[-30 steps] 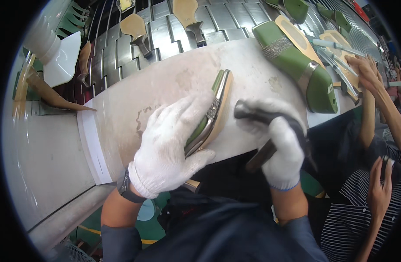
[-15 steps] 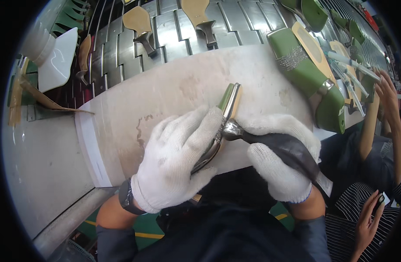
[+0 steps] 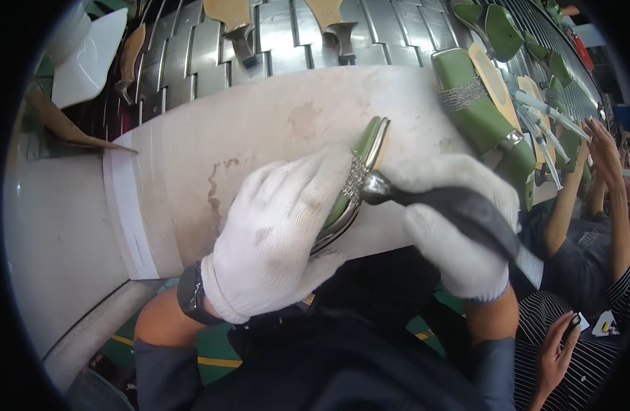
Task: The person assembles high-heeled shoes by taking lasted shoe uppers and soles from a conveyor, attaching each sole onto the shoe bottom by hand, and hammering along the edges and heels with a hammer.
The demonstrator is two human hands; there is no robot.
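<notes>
My left hand [image 3: 281,219], in a white knit glove, is wrapped round a green shoe last [image 3: 365,139] near the middle of the worktop. A band of silvery chain [image 3: 354,175] crosses the last beside my fingertips, and a shiny metal-coloured rim with a tan strip follows its right side. My gloved right hand [image 3: 459,219] grips a dark, thick-bodied tool with a rounded metal end [image 3: 374,186]. That end lies against or very close to the chain band. The rest of the last is hidden under my left hand, and the tool's exact kind is unclear.
Beyond the pale stained worktop [image 3: 260,130] runs a slatted metal conveyor [image 3: 287,58] with tan soles with dark heels [image 3: 227,12]. More green lasts [image 3: 459,75] and syringes [image 3: 555,116] lie at the right. Other people's hands [image 3: 606,147] are close by there.
The last has turned slightly in my left hand, so more green side and chain show. My right hand and the dark tool have shifted a little right. The whole view has shifted slightly.
</notes>
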